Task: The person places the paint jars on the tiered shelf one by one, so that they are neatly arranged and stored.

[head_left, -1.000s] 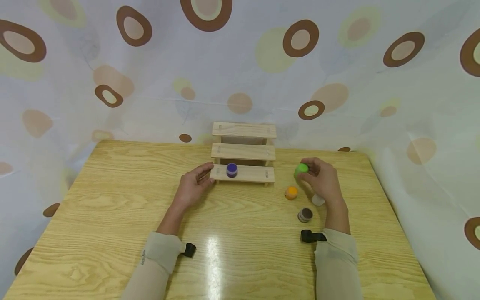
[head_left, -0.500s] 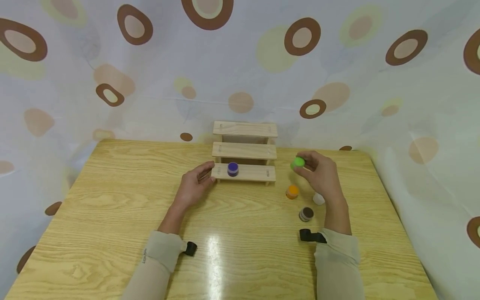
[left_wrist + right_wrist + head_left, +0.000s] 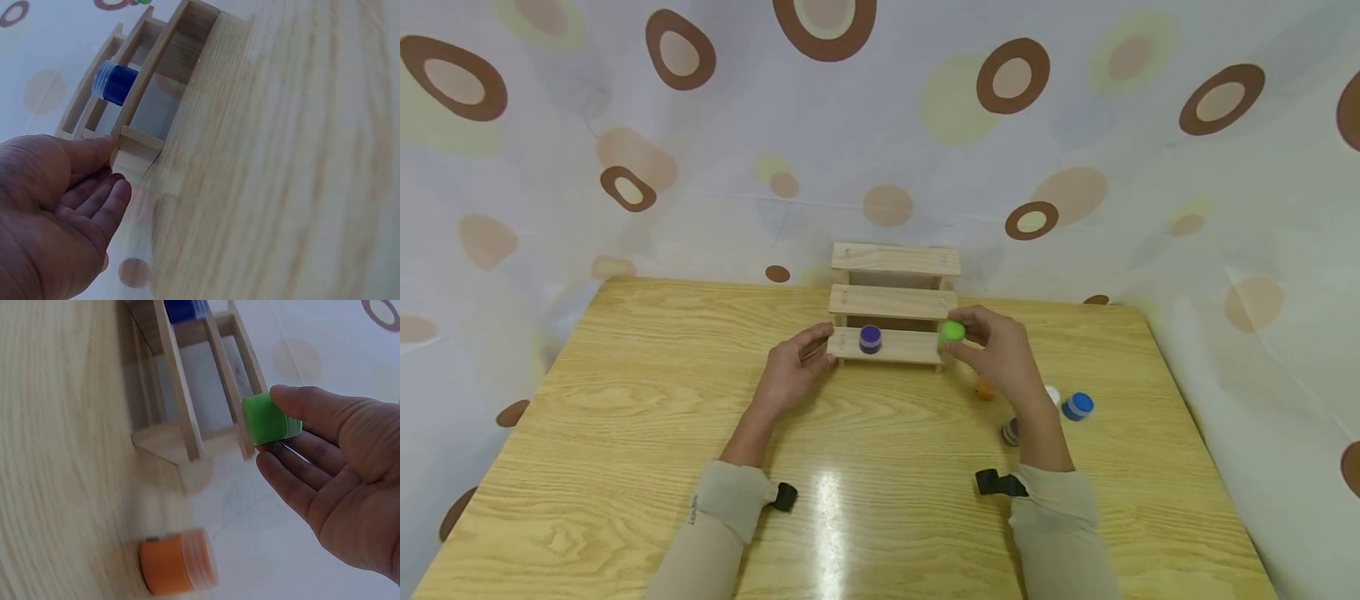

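My right hand (image 3: 1003, 354) pinches a small green paint jar (image 3: 265, 419) between thumb and fingers. In the head view it is at the right end of the bottom step of a three-tier wooden shelf (image 3: 895, 302); the right wrist view shows it beside the step ends. My left hand (image 3: 786, 379) holds the left end of that bottom step, thumb at the front and fingers behind. A purple-blue paint jar (image 3: 870, 339) stands on the bottom step, left of its middle; it looks blue in the left wrist view (image 3: 119, 83).
On the table (image 3: 647, 400), an orange jar (image 3: 175, 561) stands near the shelf's right side. A dark brown jar (image 3: 1011, 432) and a white jar (image 3: 1052, 395) are partly hidden by my right arm. A blue jar (image 3: 1078, 406) stands further right. Patterned cloth (image 3: 820, 217) hangs behind.
My right hand has lifted the green jar and carried it left to the bottom step's right end. The blue jar has come into view. My left hand has stayed at the shelf.
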